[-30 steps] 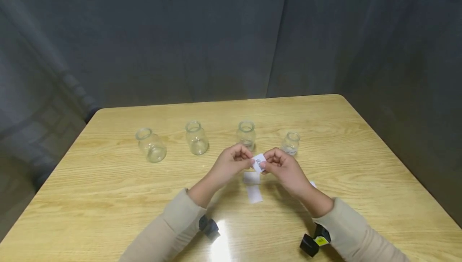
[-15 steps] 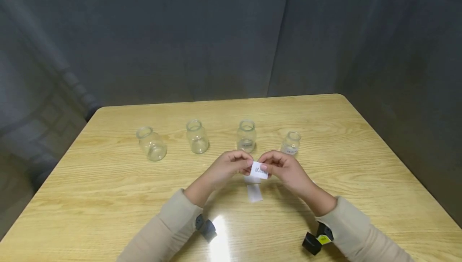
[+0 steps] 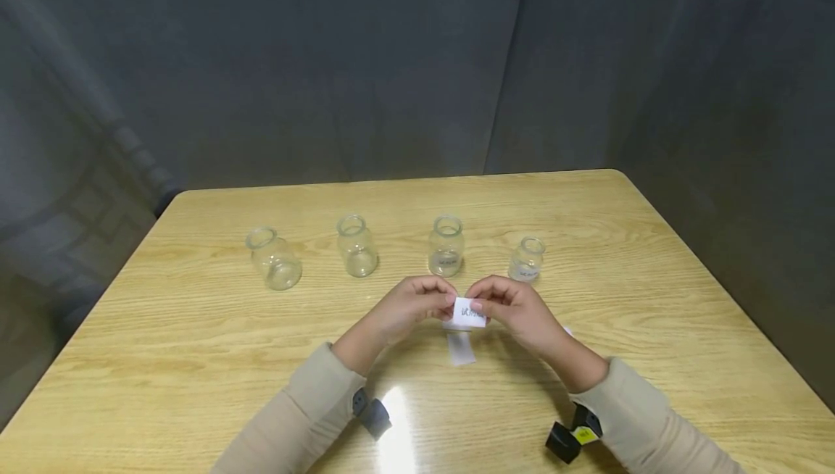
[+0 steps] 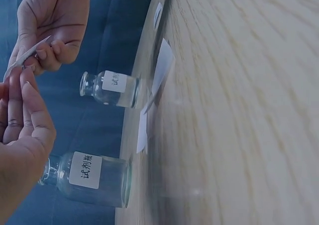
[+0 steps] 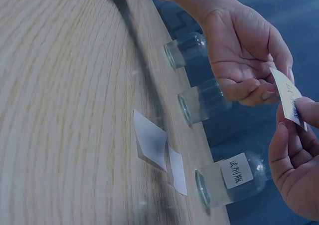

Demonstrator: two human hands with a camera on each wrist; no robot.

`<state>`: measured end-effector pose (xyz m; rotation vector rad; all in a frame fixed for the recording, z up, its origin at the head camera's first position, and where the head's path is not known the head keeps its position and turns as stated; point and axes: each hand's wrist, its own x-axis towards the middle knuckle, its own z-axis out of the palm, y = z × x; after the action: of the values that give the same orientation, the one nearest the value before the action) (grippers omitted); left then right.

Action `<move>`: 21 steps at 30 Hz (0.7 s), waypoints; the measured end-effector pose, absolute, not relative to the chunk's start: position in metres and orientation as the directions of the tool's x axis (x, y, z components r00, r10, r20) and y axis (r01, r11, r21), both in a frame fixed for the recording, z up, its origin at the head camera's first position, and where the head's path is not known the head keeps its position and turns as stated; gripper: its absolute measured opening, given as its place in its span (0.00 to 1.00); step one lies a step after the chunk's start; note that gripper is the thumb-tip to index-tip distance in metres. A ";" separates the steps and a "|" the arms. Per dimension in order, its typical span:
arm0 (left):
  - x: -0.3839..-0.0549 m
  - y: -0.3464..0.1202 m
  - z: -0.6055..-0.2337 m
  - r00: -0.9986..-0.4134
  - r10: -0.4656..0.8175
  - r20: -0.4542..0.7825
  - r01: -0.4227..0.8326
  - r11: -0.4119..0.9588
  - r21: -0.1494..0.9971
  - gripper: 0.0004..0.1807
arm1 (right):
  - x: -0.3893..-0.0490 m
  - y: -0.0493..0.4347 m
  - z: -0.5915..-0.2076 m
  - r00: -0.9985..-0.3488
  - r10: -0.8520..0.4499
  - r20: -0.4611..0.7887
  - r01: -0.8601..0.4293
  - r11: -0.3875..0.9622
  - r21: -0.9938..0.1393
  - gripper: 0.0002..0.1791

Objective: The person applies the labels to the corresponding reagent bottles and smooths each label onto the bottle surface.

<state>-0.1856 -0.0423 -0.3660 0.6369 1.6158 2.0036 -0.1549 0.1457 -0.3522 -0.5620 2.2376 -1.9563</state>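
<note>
Between both hands, above the table, is a small white label (image 3: pixel 466 312) with dark characters. My right hand (image 3: pixel 518 314) pinches it by its right side, thumb on the written face. At its left edge, the thumb and fingertips of my left hand (image 3: pixel 411 307) pinch it. In the right wrist view the label (image 5: pixel 288 98) is seen at a slant, its print partly covered by the right thumb. Past the hands stand two clear glass bottles with labels on them, one in the middle (image 3: pixel 446 246) and a smaller one on the right (image 3: pixel 526 260).
Two bottles with no label seen, one far left (image 3: pixel 276 260) and one left of centre (image 3: pixel 357 248), continue the row. White paper slips lie below the hands, the nearer (image 3: pixel 461 349) in full sight. Another slip (image 3: pixel 567 330) shows beside the right wrist. Dark curtains rise behind the table.
The label has turned from tilted to nearly level, its written side facing me. Both hands have lowered slightly toward me, uncovering more of the two labelled bottles.
</note>
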 end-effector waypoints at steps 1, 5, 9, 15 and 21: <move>-0.186 -0.042 -0.366 -0.775 0.629 0.050 -0.087 -0.185 0.979 0.11 | -0.155 0.146 -0.353 -0.924 -0.350 0.155 -0.200 0.097 -0.975 0.08; -0.186 -0.042 -0.367 -0.781 0.624 0.024 -0.103 -0.167 0.981 0.11 | -0.156 0.145 -0.355 -0.919 -0.356 0.167 -0.215 0.099 -0.972 0.08; -0.187 -0.042 -0.369 -0.778 0.628 -0.005 -0.110 -0.129 0.986 0.10 | -0.156 0.143 -0.355 -0.919 -0.357 0.169 -0.223 0.115 -0.968 0.07; -0.190 -0.044 -0.371 -0.811 0.584 -0.030 -0.094 -0.079 0.992 0.10 | -0.155 0.142 -0.353 -0.962 -0.232 0.147 -0.204 0.246 -0.947 0.08; -0.190 -0.045 -0.370 -0.837 0.545 -0.042 -0.081 -0.047 0.996 0.10 | -0.155 0.142 -0.352 -0.984 -0.138 0.112 -0.151 0.318 -0.936 0.10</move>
<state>-0.1902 -0.0451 -0.3696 0.4912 1.8032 1.9369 -0.1550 0.1421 -0.3523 -0.2807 2.5591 -1.8195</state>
